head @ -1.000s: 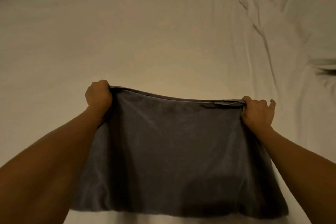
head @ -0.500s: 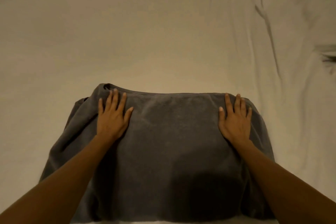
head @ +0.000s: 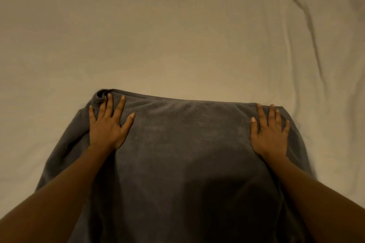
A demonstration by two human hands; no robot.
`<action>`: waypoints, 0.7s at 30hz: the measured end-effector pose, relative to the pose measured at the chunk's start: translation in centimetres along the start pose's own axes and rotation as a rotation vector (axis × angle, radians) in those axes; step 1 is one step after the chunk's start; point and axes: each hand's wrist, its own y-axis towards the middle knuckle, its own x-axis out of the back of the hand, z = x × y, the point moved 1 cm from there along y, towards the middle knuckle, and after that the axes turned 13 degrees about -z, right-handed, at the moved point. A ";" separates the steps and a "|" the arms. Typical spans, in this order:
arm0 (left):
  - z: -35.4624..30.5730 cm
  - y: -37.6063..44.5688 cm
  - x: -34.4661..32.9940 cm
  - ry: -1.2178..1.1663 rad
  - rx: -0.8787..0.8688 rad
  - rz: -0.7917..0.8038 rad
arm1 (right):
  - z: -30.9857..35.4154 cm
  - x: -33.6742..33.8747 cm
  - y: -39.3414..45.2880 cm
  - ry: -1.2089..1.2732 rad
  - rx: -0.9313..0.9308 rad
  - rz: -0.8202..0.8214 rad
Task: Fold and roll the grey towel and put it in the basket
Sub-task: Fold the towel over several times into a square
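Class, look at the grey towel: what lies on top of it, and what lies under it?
On the grey towel rest the left hand and right hand, fingers straight. Around it shows the pale bedsheet; what lies directly beneath is covered.

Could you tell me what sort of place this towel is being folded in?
Probably a bedroom: the grey towel lies on a wide, pale, creased bed sheet, with both hands pressed flat on it. No furniture or basket shows.

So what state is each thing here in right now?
grey towel: folded, lying flat on the bed sheet, far left corner bunched
left hand: fingers spread, pressing the towel
right hand: flat, pressing the towel
bed sheet: spread out, wrinkled at right
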 end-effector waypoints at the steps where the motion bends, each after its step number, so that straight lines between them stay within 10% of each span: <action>1: 0.1 0.1 0.2 0.004 -0.018 0.003 | -0.1 0.2 0.0 -0.004 0.005 0.012; 9: 5.7 0.6 4.6 0.303 -0.114 0.058 | -0.3 2.8 -1.8 -0.035 0.010 0.097; 21: 7.4 -16.3 10.1 -0.016 -0.116 0.342 | 7.8 8.4 -18.7 0.108 0.078 0.205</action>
